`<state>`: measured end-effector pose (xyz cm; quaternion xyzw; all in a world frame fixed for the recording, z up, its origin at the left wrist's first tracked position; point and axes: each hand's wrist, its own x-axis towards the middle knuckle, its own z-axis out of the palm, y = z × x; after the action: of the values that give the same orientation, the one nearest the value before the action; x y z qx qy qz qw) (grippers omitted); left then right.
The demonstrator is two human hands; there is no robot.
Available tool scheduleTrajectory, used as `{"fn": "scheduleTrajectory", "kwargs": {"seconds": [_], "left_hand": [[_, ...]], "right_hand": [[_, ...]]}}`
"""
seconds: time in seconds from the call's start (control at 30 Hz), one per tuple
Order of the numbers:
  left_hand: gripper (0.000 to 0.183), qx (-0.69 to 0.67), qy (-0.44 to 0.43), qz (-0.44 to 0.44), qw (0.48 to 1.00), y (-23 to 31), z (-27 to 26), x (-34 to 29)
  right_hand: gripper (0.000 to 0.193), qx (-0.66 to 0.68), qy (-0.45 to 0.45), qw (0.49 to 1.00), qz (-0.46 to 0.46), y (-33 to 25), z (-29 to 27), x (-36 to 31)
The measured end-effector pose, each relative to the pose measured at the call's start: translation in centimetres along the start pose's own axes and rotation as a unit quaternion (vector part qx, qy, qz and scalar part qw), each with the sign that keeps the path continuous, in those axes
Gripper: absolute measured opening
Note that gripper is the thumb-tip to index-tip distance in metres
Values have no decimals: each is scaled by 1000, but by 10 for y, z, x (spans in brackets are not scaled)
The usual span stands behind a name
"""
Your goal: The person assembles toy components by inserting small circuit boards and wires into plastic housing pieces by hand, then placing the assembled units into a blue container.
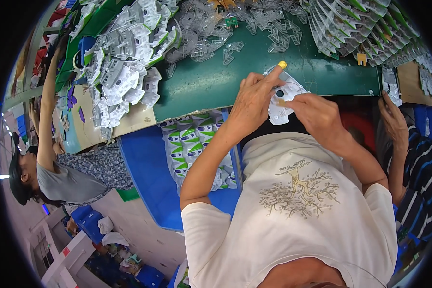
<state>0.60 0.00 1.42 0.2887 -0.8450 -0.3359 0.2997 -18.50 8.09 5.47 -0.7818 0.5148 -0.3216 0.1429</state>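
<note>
A cream T-shirt [297,230] printed with a tree is worn nearest the camera. Beyond it, a white plastic shell [291,90] is held up at the near edge of a green table [197,91], between the two hands. The shell is clamped at its left side by the left hand [257,98], one finger of which is tipped with a yellow cover [282,65]. The fingers of the right hand [321,120] are drawn together at the shell's face; what is pinched there cannot be made out. Below the table's edge, at left, white-and-green parts [189,149] are packed in a blue bin [144,177]. On the table, white shells are heaped in a loose pile [125,79] at left and nested in a tall stack [355,29] at right, with a small orange piece [361,59] lying just beside it. Farther back, clear plastic pieces [201,36] are scattered around a small green board [231,22]. At far left, an arm is stretched toward the table by a co-worker in a grey top [67,185].
</note>
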Motion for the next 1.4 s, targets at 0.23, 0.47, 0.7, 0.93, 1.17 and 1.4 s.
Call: {"fn": "scheduleTrajectory", "kwargs": {"seconds": [0.23, 0.47, 0.7, 0.93, 1.17, 1.4], "left_hand": [[68, -10, 13, 14, 1000, -6, -1, -4], [63, -22, 14, 32, 999, -2, 7, 7], [42, -20, 122, 13, 992, 15, -9, 6], [32, -22, 89, -13, 996, 5, 2, 9], [29, -43, 88, -48, 994, 3, 8, 2], [24, -61, 106, -18, 992, -2, 8, 3]], "right_hand": [[20, 39, 46, 998, -24, 8, 6, -7], [24, 143, 107, 952, 248, 30, 9, -38], [15, 194, 197, 917, 289, 55, -16, -92], [8, 70, 362, 845, 389, 143, -116, -179], [18, 72, 410, 808, 416, 200, -137, -187], [21, 2, 430, 853, 296, 123, -91, -116]]}}
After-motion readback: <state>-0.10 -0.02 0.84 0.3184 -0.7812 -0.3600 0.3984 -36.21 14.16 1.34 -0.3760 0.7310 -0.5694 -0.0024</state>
